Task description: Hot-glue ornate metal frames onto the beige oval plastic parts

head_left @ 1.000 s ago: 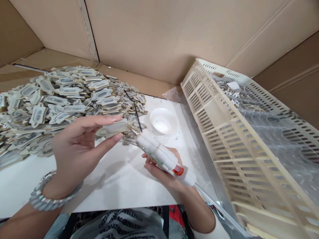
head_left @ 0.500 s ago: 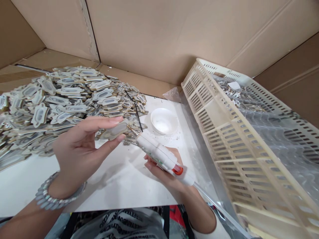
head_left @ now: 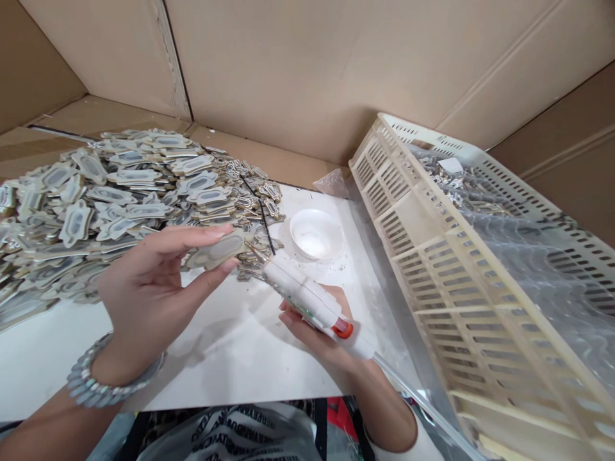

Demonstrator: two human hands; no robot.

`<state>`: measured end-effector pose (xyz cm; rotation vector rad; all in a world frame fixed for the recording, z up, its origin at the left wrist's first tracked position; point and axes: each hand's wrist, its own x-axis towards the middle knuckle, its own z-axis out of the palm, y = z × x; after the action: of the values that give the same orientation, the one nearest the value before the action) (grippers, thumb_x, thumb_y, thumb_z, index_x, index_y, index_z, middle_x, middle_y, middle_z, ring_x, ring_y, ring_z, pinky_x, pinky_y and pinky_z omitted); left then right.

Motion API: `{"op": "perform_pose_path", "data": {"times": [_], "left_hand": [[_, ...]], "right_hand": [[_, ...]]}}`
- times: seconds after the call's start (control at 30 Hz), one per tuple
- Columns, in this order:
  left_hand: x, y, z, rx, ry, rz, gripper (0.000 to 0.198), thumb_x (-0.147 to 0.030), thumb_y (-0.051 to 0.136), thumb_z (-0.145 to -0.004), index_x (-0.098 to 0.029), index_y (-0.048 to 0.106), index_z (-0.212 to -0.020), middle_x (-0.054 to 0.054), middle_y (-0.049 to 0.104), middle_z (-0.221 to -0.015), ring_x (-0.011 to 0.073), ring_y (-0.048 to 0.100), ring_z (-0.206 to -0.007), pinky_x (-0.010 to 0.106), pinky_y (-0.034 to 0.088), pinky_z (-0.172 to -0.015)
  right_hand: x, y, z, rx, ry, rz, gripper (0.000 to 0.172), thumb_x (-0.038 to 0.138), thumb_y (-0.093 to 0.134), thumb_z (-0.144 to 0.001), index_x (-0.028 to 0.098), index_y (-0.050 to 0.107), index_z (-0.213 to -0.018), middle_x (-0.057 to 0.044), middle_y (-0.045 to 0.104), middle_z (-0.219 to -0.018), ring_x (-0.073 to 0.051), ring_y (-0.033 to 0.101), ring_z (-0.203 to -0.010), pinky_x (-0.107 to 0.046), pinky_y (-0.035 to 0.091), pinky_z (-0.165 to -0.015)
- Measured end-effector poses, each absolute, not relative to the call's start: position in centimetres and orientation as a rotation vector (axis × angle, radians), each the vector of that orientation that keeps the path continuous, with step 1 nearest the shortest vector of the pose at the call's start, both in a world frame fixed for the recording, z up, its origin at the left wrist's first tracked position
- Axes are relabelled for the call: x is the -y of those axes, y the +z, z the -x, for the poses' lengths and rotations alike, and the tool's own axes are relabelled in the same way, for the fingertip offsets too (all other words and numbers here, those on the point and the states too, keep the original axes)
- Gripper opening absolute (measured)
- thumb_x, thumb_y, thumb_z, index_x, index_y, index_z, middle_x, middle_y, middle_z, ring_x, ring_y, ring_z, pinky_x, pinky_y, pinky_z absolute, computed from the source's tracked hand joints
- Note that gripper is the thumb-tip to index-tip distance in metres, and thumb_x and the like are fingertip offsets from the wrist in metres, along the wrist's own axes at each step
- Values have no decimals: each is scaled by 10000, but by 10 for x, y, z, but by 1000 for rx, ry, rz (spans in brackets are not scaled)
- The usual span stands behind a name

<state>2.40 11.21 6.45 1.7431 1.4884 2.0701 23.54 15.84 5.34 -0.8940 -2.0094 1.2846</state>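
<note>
My left hand (head_left: 158, 282) pinches a flat, pale ornate plaque (head_left: 216, 251) between thumb and fingers, held above the white board (head_left: 230, 358). My right hand (head_left: 317, 333) grips a white pen-like applicator (head_left: 307, 298) with an orange button and a thin tube trailing off to the right. Its fine metal tip points up-left and touches the right end of the plaque. A beaded bracelet sits on my left wrist.
A big heap of the same plaques (head_left: 96, 198) covers the left of the board. A small white dish (head_left: 316, 233) stands behind the applicator. A cream slatted plastic crate (head_left: 432, 256), lined with clear film and holding more pieces, fills the right. Cardboard walls enclose the back.
The plaque in my left hand has tilted slightly against the applicator tip; both hands stay almost where they were.
</note>
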Motion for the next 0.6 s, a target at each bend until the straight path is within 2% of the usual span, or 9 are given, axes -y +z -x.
{"op": "perform_pose_path", "data": {"times": [0.3,0.33,0.4,0.5,0.6], "left_hand": [[-106,70,-28,-1485,1952,-1618,293,-192,807,-781,-348,722,-1013,-27,778,-998,234,761,-972,413,683,-905],[-105,71,-27,-1488,1938,-1608,276,-193,809,-774,-333,720,-995,-15,781,-995,235,763,-959,400,688,-872],[-105,72,-22,-1565,1896,-1557,244,-215,823,-753,-293,707,-952,12,785,-981,221,763,-950,301,682,-734],[-104,68,-8,-1725,1736,-1535,298,-311,856,-719,-245,652,-926,39,779,-941,192,759,-913,166,568,-532],[-103,56,11,-1805,1487,-1620,340,-447,810,-751,-232,603,-913,47,766,-889,181,740,-794,193,550,-541]], "right_hand": [[-163,54,-236,1982,1307,966,276,322,639,-837,236,475,-633,26,529,-631,-137,518,-589,-280,458,-591],[-164,54,-237,1963,1315,966,270,324,632,-843,235,480,-638,22,535,-640,-140,524,-602,-279,460,-595],[-165,52,-237,1899,1327,986,282,340,623,-855,234,476,-638,21,519,-634,-144,523,-619,-279,455,-591],[-165,53,-237,1787,1334,1040,284,368,628,-861,233,495,-650,29,488,-600,-139,489,-594,-278,423,-549],[-163,55,-236,1723,1339,1066,263,371,636,-847,231,521,-658,26,499,-594,-138,482,-586,-276,403,-521]]}}
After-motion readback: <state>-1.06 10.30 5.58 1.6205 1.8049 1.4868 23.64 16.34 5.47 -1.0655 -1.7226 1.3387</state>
